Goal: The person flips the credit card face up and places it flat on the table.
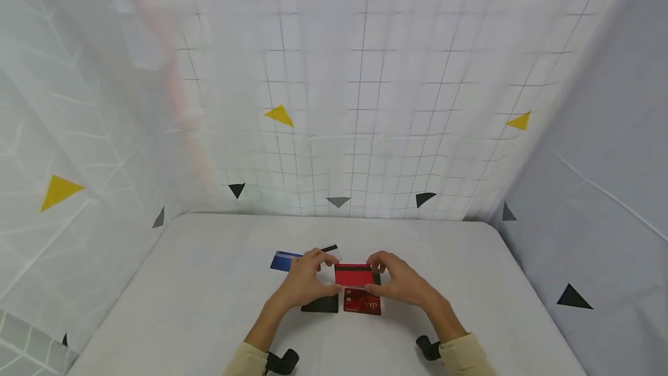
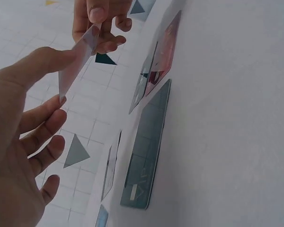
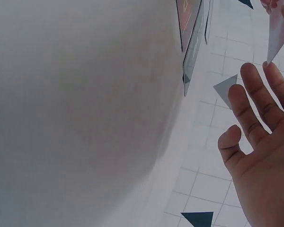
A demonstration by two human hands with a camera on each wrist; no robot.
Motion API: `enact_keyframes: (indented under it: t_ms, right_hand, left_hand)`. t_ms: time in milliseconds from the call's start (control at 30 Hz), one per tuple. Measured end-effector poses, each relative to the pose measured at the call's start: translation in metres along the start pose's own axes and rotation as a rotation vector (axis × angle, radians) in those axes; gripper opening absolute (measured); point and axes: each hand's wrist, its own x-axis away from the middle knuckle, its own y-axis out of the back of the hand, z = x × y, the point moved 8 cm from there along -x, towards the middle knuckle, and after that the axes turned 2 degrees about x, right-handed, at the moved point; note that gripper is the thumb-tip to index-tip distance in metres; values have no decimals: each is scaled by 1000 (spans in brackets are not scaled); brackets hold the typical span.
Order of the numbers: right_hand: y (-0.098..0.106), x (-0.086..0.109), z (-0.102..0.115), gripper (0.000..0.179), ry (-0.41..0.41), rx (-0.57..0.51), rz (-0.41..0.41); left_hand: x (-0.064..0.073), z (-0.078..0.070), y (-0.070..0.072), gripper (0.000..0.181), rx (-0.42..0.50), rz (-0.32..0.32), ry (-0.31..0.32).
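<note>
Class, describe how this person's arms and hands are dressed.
The left sleeve and right sleeve are beige, ending on the forearms. Beside each cuff shows a black, rounded fitting. The left hand and right hand are bare, without visible gloves or rings.

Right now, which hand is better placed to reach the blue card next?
Probably the left hand: in the head view it is nearer the blue card. The right hand is farther off, across the red magnetic-stripe card that both hold.
</note>
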Motion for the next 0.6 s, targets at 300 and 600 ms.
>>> enact_keyframes:
  t_ms: [300, 600]
  right_hand:
    - [0, 2, 6, 58, 38, -28, -45]
    - [0, 3, 4, 59, 44, -25, -49]
  left_hand:
    - [2, 1, 5, 50, 63, -8, -9]
    - [2, -2, 6, 50, 73, -18, -6]
